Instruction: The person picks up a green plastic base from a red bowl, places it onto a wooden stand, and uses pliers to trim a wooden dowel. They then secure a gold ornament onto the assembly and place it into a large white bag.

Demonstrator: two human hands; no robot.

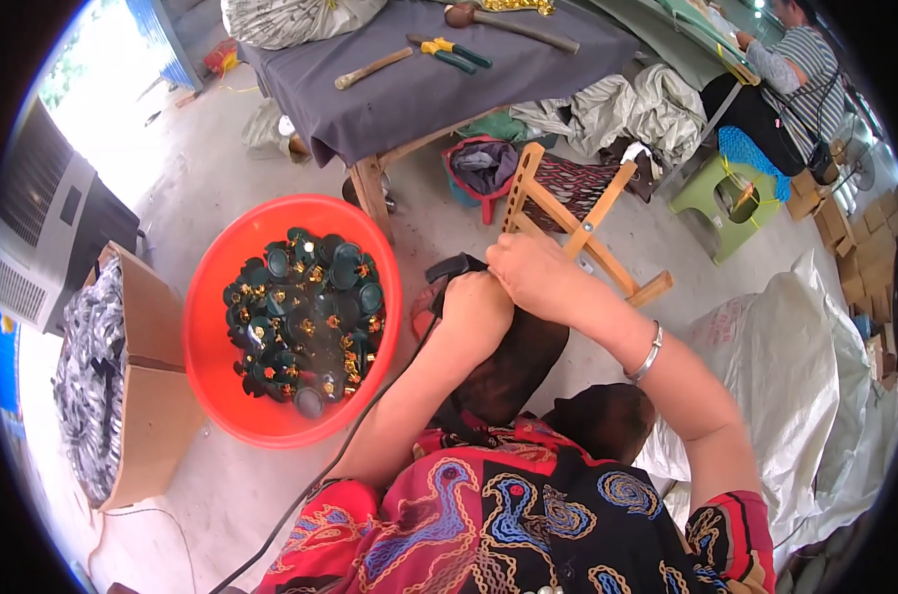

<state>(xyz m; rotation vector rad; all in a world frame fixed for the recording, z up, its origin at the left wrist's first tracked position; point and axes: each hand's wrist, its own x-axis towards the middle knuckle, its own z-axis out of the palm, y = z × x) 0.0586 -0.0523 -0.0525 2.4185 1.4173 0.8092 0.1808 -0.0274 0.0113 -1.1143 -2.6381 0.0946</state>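
Over the lap, the left hand and right hand meet, knuckles bent — the hidden fingertips mean I cannot tell how closed the grip is, or on what. Best to steady one hand against the other. Left of the grip, one round orange-red plastic basin holds dark-green, gold-trimmed discs — too heaped to count. Beyond: one pair of yellow-and-green-handled pliers.

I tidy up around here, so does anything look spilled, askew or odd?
Nothing is visibly spilled: the dark green pieces lie inside the red basin. Only the black cord stands out slightly; it trails beside the left forearm, where it might snag.
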